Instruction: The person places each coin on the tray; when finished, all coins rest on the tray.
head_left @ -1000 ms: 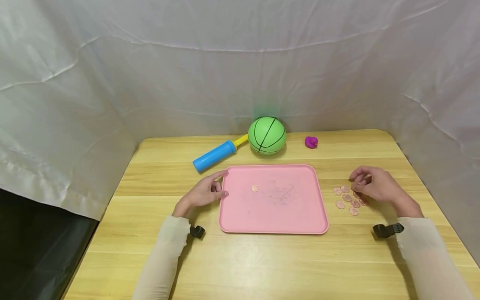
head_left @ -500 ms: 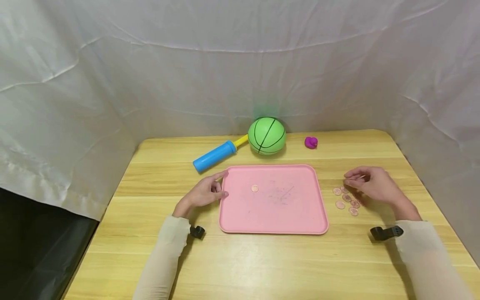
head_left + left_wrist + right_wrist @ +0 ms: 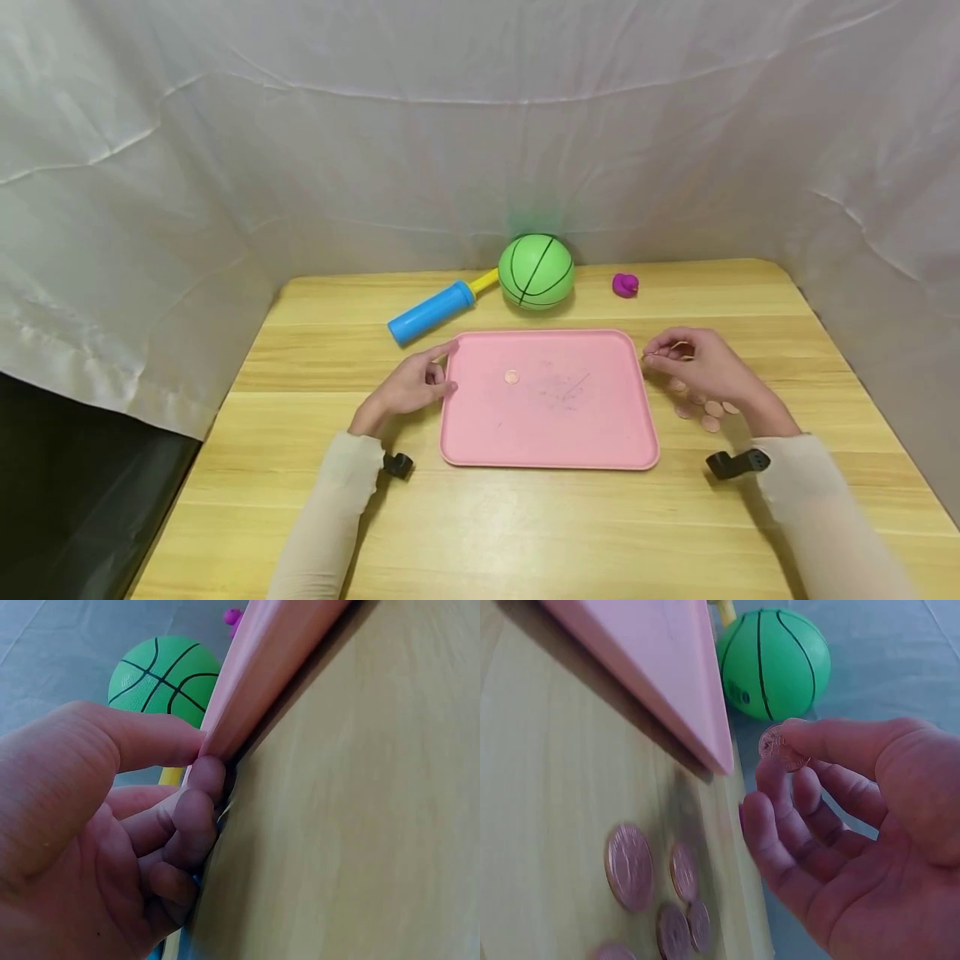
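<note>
A pink tray (image 3: 547, 437) lies on the wooden table with one copper-coloured coin (image 3: 512, 377) on it, left of its middle. My left hand (image 3: 408, 383) grips the tray's left rim; in the left wrist view the thumb sits on the rim and the other fingers curl below. Just off the tray's right edge, my right hand (image 3: 703, 364) is raised and pinches another coin (image 3: 771, 742) between thumb and fingertips. Under and beside that hand, several loose coins (image 3: 711, 424) lie on the table, partly hidden in the head view.
Behind the tray sit a green ball (image 3: 536, 272) with black lines and a blue hand pump (image 3: 431, 312) with a yellow end touching or close to the ball. A small purple rubber duck (image 3: 626, 285) stands at the back right. Pale cloth (image 3: 480, 167) hangs around the table.
My right hand has picked a coin from the loose group and carried it left, close to the tray's right edge. The left hand stays on the tray's rim.
</note>
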A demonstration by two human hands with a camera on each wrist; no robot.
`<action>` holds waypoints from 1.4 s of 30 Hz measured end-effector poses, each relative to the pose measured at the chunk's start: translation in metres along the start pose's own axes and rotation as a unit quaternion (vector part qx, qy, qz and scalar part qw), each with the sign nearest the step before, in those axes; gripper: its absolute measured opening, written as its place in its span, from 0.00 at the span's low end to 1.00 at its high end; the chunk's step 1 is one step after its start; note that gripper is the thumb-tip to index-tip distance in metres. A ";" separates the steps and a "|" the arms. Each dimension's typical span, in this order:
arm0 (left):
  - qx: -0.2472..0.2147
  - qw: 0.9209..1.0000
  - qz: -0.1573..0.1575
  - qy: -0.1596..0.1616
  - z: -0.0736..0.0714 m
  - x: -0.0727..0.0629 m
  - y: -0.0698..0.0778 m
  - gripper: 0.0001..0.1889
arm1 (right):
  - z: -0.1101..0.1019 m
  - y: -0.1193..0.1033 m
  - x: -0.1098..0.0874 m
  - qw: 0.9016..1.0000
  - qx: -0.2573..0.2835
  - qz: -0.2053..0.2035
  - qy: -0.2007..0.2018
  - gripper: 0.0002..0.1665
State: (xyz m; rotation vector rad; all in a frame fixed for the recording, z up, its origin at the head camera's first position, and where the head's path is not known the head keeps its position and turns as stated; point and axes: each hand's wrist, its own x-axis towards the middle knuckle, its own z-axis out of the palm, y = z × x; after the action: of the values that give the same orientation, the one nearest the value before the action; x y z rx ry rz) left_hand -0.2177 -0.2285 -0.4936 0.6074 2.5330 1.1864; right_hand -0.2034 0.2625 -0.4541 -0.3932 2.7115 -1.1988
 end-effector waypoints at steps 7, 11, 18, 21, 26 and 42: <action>0.005 1.000 -0.010 0.006 0.007 0.001 0.005 0.42 | 0.013 -0.008 0.015 1.000 -0.004 -0.005 -0.014 0.10; -0.002 1.000 -0.020 0.003 0.010 0.001 0.006 0.44 | 0.024 -0.016 0.023 0.999 0.013 -0.023 -0.030 0.08; -0.008 1.000 -0.027 -0.011 0.010 0.002 0.010 0.44 | 0.040 -0.025 0.031 0.998 0.019 -0.043 -0.041 0.07; -0.012 0.999 -0.028 -0.024 0.008 0.002 0.013 0.44 | 0.045 -0.027 0.032 0.997 0.025 -0.060 -0.048 0.06; -0.012 0.999 -0.041 -0.033 0.006 0.002 0.014 0.44 | 0.050 -0.027 0.032 0.996 0.031 -0.064 -0.056 0.05; -0.022 0.998 -0.041 -0.030 0.004 0.004 0.013 0.44 | 0.062 -0.046 0.059 0.994 0.041 -0.061 -0.086 0.08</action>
State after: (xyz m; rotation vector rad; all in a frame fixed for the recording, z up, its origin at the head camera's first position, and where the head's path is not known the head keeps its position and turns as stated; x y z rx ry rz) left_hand -0.2161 -0.2165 -0.4861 0.5169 2.4507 1.1736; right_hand -0.2370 0.1719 -0.4634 -0.6280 2.5150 -1.2400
